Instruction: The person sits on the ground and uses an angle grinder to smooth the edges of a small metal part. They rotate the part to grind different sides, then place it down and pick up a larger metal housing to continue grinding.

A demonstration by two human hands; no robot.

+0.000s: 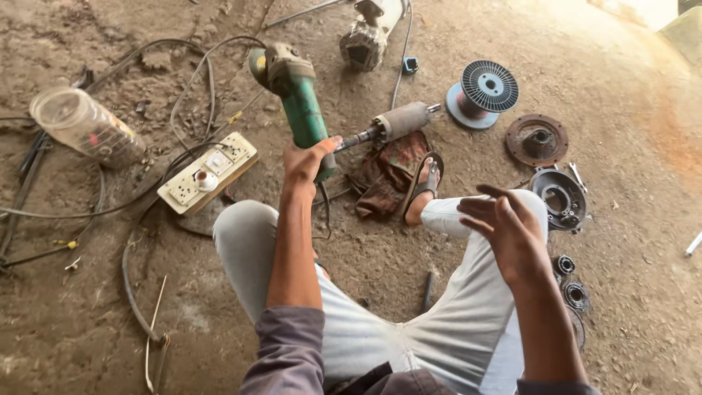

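My left hand is wrapped around the rear of the green grinder, fingers closed on the slim end of its body where the cord leaves it. The tool is lifted off the dirt floor, head pointing away from me, above the power strip and just beside the motor shaft that lies on a rag by my sandalled foot.

My right hand holds nothing; it hangs over my right knee with the fingers loosely spread and slightly curled.

Assessment of the grinder: I judge it hard and rigid throughout, and nose-heavy, since the metal gear head sits far from my grip. Held by the tail alone it will want to dip and twist. The green casing looks smooth and dusty, so a one-handed hold may slip. The sounder hold is the thick part of the body just behind the head, with the second hand supporting. The trailing cord could snag on the strip.

A plastic jar, a wire spool and round motor parts lie well apart from it.
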